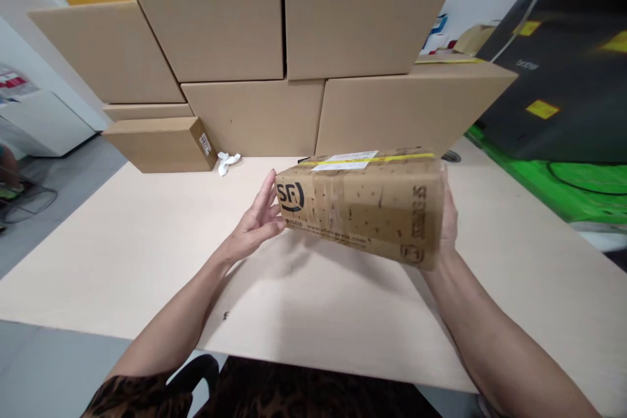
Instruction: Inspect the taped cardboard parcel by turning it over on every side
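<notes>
Between my two hands is a brown cardboard box (362, 206) printed with SF Express markings, tilted and raised a little over the pale table (161, 261). A white label (345, 160) and a strip of yellow tape run along its top. My left hand (257, 219) grips the box's left end, thumb low on the near side and fingers behind the corner. Around the right end is my right hand (449, 219), its fingers mostly hidden behind the box. The box's right end is slightly blurred.
Large plain cartons (255, 117) are stacked along the table's back. A smaller closed box (161, 144) stands at the back left, beside a crumpled white paper (228, 162). A dark roll (450, 157) lies behind the held box. To the right are a black machine and a green surface (588, 189).
</notes>
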### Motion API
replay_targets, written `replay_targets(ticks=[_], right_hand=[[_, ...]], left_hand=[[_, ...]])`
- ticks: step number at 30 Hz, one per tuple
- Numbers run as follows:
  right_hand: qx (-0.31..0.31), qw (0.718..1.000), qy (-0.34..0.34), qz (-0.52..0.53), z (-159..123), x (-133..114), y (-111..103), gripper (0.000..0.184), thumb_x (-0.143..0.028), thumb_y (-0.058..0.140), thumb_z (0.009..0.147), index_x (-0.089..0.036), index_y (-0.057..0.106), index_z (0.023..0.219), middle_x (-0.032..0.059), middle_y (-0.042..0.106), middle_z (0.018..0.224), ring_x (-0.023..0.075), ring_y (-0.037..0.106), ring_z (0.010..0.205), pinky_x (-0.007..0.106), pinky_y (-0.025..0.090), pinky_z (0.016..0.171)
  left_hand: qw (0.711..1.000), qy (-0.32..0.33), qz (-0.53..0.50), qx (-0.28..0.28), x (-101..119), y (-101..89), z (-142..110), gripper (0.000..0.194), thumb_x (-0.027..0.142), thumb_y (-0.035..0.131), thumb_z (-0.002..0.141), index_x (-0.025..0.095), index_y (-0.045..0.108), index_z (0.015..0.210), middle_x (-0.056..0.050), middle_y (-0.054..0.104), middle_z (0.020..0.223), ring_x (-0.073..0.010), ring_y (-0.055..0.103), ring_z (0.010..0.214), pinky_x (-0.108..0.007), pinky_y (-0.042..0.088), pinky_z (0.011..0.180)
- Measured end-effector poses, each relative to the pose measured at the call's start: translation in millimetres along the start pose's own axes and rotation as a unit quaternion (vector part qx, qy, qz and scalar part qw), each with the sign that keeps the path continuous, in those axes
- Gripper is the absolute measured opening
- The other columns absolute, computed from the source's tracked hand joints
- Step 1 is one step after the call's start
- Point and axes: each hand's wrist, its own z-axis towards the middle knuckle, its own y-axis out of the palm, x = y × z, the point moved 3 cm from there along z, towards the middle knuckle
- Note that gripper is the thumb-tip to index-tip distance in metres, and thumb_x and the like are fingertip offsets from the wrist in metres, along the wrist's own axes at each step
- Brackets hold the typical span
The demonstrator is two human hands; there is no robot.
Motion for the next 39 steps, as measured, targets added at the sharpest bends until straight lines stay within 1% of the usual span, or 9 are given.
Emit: replay_targets(ticks=[4,8,12,18,24,30,34,36,39], right_hand=[[0.080,0.990,0.011,0.115,1.2,-14.2,2.3,0.050,-0.078,0.058,0.094,-0.041,0.079,0.120,0.0011,0.081,0.130,0.0391,0.060,0.147,0.069,0.052,0.118],[0.072,0.991,-0.021,0.111,-4.5,-21.5,5.8,0.032,-0.066,0.068,0.093,-0.038,0.083,0.092,-0.0006,0.080,0.130,0.0353,0.057,0.150,0.061,0.046,0.127],[0.022,0.998,-0.034,0.048,-13.6,-20.0,21.9,0.025,-0.057,0.075,0.089,-0.035,0.086,0.094,0.0000,0.078,0.137,0.0344,0.060,0.146,0.056,0.041,0.130],[-0.044,0.993,0.104,0.027,-30.4,18.7,54.0,0.048,-0.071,0.075,0.089,-0.033,0.079,0.118,0.0013,0.083,0.126,0.0309,0.073,0.127,0.049,0.056,0.115],[-0.022,0.991,0.119,0.059,-42.0,46.3,57.9,0.053,-0.083,0.074,0.080,-0.032,0.080,0.093,0.0028,0.086,0.098,0.0341,0.078,0.111,0.052,0.065,0.100],[-0.003,0.980,0.161,0.117,-44.4,46.0,37.4,0.045,-0.075,0.094,0.058,-0.037,0.074,0.069,-0.0028,0.074,0.061,0.0312,0.079,0.076,0.048,0.072,0.071],[-0.004,0.976,0.168,0.135,-43.5,20.2,44.6,0.048,-0.082,0.073,0.082,-0.039,0.082,0.102,-0.0008,0.086,0.103,0.0333,0.078,0.118,0.052,0.068,0.100],[0.002,0.970,0.182,0.159,-39.9,8.5,51.6,0.057,-0.084,0.062,0.090,-0.040,0.078,0.122,-0.0014,0.082,0.128,0.0321,0.073,0.131,0.053,0.063,0.109],[0.002,0.954,0.209,0.214,-33.4,1.9,56.0,0.057,-0.081,0.065,0.089,-0.035,0.077,0.122,0.0016,0.083,0.127,0.0335,0.076,0.124,0.056,0.063,0.108]], left_hand=[[0.994,-0.030,-0.103,0.013,1.4,9.6,-0.5,0.080,0.055,0.079,0.092,0.048,0.044,0.163,0.003,0.018,0.185,-0.0408,0.021,0.170,-0.064,0.034,0.132],[0.989,-0.043,-0.134,0.051,-6.3,14.0,0.8,0.066,0.075,0.059,0.098,0.030,0.065,0.146,-0.010,0.051,0.168,-0.0432,0.034,0.164,-0.066,0.042,0.127],[0.983,0.004,-0.126,0.132,-11.8,-1.0,1.3,0.054,0.059,0.079,0.092,0.033,0.066,0.138,-0.008,0.067,0.147,-0.0402,0.054,0.151,-0.063,0.051,0.123],[0.961,0.192,0.033,0.199,10.3,-20.1,-1.7,0.091,0.052,0.095,0.077,0.045,0.051,0.156,0.001,0.039,0.175,-0.0359,0.025,0.170,-0.054,0.029,0.139],[0.938,0.267,0.197,0.095,25.8,-0.4,-9.1,0.098,0.054,0.089,0.084,0.039,0.040,0.168,-0.005,0.029,0.182,-0.0421,0.016,0.171,-0.059,0.023,0.140],[0.833,0.416,0.362,-0.042,37.8,15.7,-17.7,0.107,0.036,0.087,0.090,0.037,0.022,0.174,-0.005,0.027,0.183,-0.0358,0.028,0.169,-0.052,0.031,0.139],[0.734,0.522,0.416,-0.126,36.0,28.6,-25.9,0.080,0.029,0.079,0.095,0.047,0.042,0.164,0.014,0.022,0.183,-0.0195,0.017,0.172,-0.035,0.037,0.137],[0.709,0.522,0.459,-0.121,32.1,34.7,-27.8,0.076,0.032,0.080,0.093,0.053,0.046,0.158,0.018,0.017,0.183,-0.0165,0.009,0.173,-0.039,0.036,0.138],[0.687,0.491,0.528,-0.086,27.7,41.9,-28.8,0.075,0.031,0.080,0.094,0.058,0.047,0.155,0.022,0.012,0.183,-0.0207,0.006,0.174,-0.053,0.031,0.140]])
